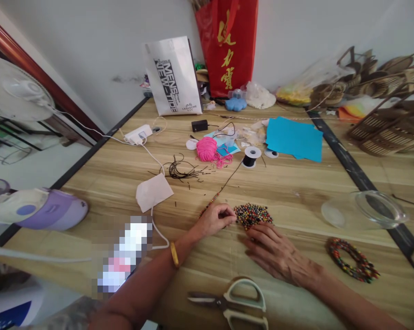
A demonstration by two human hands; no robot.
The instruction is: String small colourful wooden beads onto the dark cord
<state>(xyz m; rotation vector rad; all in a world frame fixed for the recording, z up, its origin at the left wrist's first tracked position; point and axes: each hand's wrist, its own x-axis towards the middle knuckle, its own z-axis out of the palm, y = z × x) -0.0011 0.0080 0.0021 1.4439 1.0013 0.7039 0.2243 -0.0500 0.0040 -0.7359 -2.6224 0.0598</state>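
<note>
My left hand [215, 219] is closed, thumb and fingertips pressed together at the left edge of a pile of small multicoloured beads [253, 214]. What lies in that pinch is too small to make out. Behind it, a dark cord [231, 178] partly threaded with beads runs from a spool of black cord [250, 158] down to the table beside the hand. My right hand [275, 252] is open, its fingers stretched over the near side of the pile and touching beads. A coiled strand of beads [353, 259] lies to its right.
Scissors [227, 300] lie near the front edge, below both hands. Loose black cords [182, 168], pink yarn [207, 149] and blue sheets [294, 139] lie farther back. A clear jar [365, 211] rests at right; a lit phone [124, 256] and white cable [160, 238] at left.
</note>
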